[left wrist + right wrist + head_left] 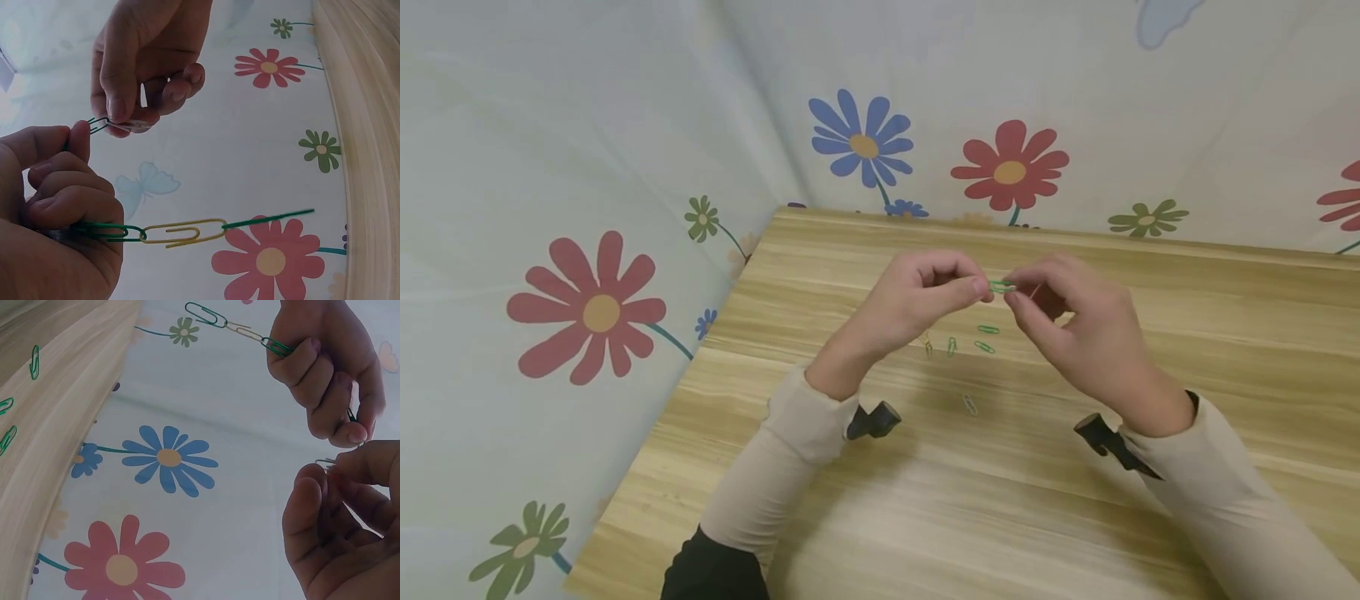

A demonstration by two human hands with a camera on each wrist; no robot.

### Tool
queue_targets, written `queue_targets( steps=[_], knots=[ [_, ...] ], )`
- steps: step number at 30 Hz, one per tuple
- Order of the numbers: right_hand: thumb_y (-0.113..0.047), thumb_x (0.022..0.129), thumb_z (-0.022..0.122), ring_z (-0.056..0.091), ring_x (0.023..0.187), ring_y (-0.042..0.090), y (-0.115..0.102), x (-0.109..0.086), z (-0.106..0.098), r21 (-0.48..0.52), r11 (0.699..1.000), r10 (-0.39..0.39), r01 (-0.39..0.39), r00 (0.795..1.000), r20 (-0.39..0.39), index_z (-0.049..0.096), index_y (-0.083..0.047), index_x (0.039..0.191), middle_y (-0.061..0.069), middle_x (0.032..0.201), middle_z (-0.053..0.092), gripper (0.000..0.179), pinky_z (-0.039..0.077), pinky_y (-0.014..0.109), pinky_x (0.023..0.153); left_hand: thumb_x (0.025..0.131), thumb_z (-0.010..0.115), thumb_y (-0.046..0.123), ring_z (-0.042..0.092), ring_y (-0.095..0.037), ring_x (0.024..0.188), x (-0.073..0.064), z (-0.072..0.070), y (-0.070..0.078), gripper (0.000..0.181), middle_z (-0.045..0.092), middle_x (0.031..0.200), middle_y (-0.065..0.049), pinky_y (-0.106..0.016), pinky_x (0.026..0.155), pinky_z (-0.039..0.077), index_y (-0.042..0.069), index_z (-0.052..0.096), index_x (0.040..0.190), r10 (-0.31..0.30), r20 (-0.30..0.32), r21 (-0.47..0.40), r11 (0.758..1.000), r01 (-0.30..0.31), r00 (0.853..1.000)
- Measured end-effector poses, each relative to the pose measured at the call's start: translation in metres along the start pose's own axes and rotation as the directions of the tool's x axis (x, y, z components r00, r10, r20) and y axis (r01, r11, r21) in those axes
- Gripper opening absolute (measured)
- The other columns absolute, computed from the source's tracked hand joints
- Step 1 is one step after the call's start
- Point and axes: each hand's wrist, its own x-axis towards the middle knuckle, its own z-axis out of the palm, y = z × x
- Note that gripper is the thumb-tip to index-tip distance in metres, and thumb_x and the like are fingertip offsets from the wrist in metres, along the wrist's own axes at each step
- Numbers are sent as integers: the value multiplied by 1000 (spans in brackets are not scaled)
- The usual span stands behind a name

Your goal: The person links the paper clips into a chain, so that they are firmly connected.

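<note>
My left hand point(925, 292) pinches a green paper clip point(1001, 287) between thumb and forefinger. From the curled fingers of that hand hangs a chain of linked paper clips, with a yellow paper clip point(181, 232) between green ones; the rest of the chain is hidden inside the hand. Opposite, my right hand point(1075, 329) pinches a whitish paper clip point(136, 124) between thumb and forefinger. It meets the end of the green clip, and the fingertips cover part of it. Both hands are raised above the wooden table point(1000, 517), fingertips close together.
Loose green paper clips point(988, 329) lie on the table beneath the hands, and a white paper clip point(970, 405) lies nearer to me. Behind the table and along its left side hangs a flowered cloth point(662, 125). A dark camera mount point(872, 421) sits at each wrist.
</note>
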Motion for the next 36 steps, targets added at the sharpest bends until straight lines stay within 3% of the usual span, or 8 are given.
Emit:
queue_targets(
  steps=[3, 8, 13, 19, 24, 29, 32, 36],
  knots=[
    [10, 86, 71, 54, 65, 8, 1, 0, -3, 17, 1000, 1, -1, 1000, 6, 68, 1, 100, 1, 86, 63, 16, 45, 14, 62, 98, 60, 6, 42, -20, 66, 0, -1, -1, 13, 59, 79, -7, -30, 65, 38, -4, 69, 96, 10, 6, 4, 1000, -10, 1000],
    [8, 88, 68, 54, 63, 9, -1, 1, -10, 73, 994, 74, -76, 997, 24, 68, 0, 98, -4, 83, 62, 13, 45, 16, 61, 99, 60, 6, 35, -21, 53, -1, -5, -2, 12, 42, 65, -9, -30, 50, 31, -1, 68, 96, 6, 21, -10, 1000, -5, 1000],
    [8, 89, 67, 55, 62, 7, -8, 1, -18, 104, 985, 139, -140, 990, 22, 69, 0, 98, -3, 80, 64, 12, 46, 16, 62, 101, 55, 5, 45, -23, 54, 2, -5, -4, 16, 49, 67, -14, -31, 50, 43, -4, 66, 96, 1, 85, -69, 998, 5, 996],
    [13, 84, 71, 56, 65, 5, -14, 1, -22, 92, 994, 49, -53, 998, 44, 72, -2, 99, -2, 87, 68, 22, 47, 15, 64, 103, 49, 4, 55, -26, 56, 4, 0, -7, 22, 58, 74, -17, -35, 54, 51, -11, 64, 110, -10, 177, -133, 991, 34, 984],
    [16, 81, 72, 58, 67, 5, -17, 1, -21, 93, 995, 16, -21, 999, 49, 73, -3, 100, -3, 90, 68, 26, 48, 15, 64, 102, 49, 1, 57, -26, 58, 4, 3, -10, 19, 58, 74, -19, -33, 56, 53, -12, 62, 102, 13, 217, -171, 985, 25, 976],
    [16, 81, 72, 57, 67, 4, -20, 1, -19, 114, 993, 7, -13, 999, 54, 73, -2, 101, -4, 90, 68, 28, 48, 15, 64, 100, 51, 0, 49, -22, 57, 2, 4, -9, 14, 51, 71, -15, -31, 53, 49, -7, 63, 97, 8, 201, -182, 983, 29, 980],
    [16, 81, 71, 56, 65, 5, -18, 1, -17, 129, 992, 7, -12, 999, 40, 72, 0, 104, -2, 86, 67, 28, 47, 15, 64, 99, 53, 4, 38, -19, 51, 0, 1, -6, 13, 42, 66, -8, -28, 45, 36, -3, 64, 96, 5, 163, -177, 984, 25, 987],
    [8, 87, 70, 56, 63, 8, -12, 0, -14, 116, 984, 121, -135, 985, 122, 73, -3, 106, -4, 81, 65, 22, 46, 17, 61, 98, 54, 8, 27, -17, 47, -4, -5, -2, 14, 35, 61, -3, -28, 43, 21, -3, 62, 95, 18, 84, -186, 982, -2, 996]
  ],
)
